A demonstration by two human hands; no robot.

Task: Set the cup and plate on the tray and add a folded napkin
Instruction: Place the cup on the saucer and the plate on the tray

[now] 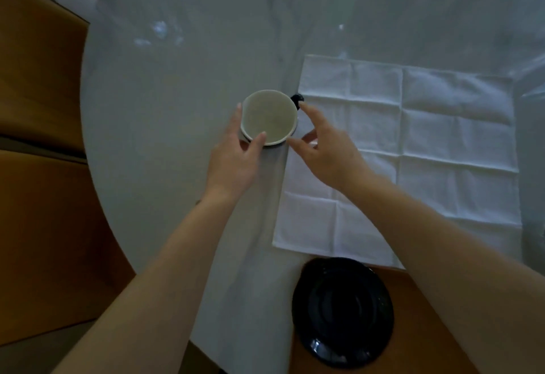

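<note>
Hands frame the cup (269,117): the left hand (236,161) grips its near-left side, thumb hooked over the rim and fingers curved round the wall, while the right hand (327,152) hangs just right of the cup with fingers spread and loosely bent, holding nothing, one fingertip close to the dark handle. The cup, pale inside, stands upright on the tabletop (177,78). Just right of the cup lies the white napkin (427,143), spread flat and creased into squares. The black plate (342,311) sits nearer than the cup, below the napkin's near edge.
</note>
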